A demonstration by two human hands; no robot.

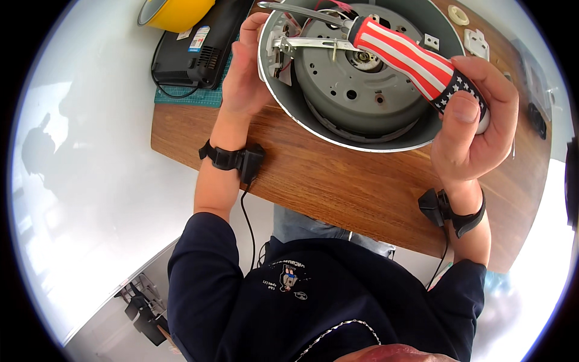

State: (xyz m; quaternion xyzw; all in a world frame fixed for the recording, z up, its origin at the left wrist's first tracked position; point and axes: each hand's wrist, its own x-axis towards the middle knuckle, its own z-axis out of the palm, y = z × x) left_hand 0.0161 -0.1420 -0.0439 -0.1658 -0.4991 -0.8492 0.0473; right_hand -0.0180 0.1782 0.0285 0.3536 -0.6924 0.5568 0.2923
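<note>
A round grey metal appliance housing (356,111), its inside open toward me, shows a disc with holes, a metal strip and some wires. My left hand (246,78) is closed on the left side of the housing, its fingers partly hidden behind the wall. In my right hand (473,136) is a screwdriver (403,57) with a red-and-white striped handle and a black, white-starred end. Thumb and fingers pinch that handle near its butt. The metal shaft points left across the housing's top, over the left rim; its tip touches nothing that I can make out.
Back left, a black flat appliance (202,57) with a cord lies on a green cutting mat (187,98), beside a yellow bowl (178,13). A white plastic piece (476,44) and a cream ring (458,15) lie on the wooden table (313,175) at right. Cables hang from both wristbands.
</note>
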